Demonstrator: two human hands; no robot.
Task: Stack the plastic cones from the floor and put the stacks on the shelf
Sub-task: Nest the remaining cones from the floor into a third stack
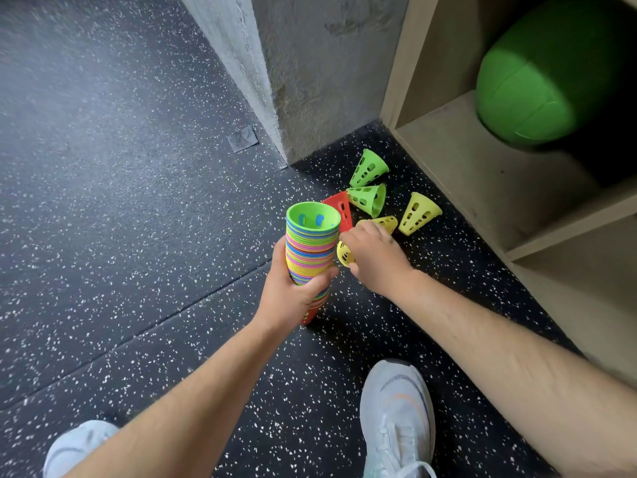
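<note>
Our left grip (293, 294) holds the cone stack (312, 250), right grip (375, 260) pinches a yellow cone (344, 254), shelf edge (444, 188) near, floor (138, 201) open left.

No text to read.
The cones (312, 246), the shelf (448, 160), the green ball (531, 81) and the shoes (396, 412) show no legible letters, numbers or brand names.

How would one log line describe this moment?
left hand holds cone stack | right hand grips yellow cone | other cones loose on floor
</note>
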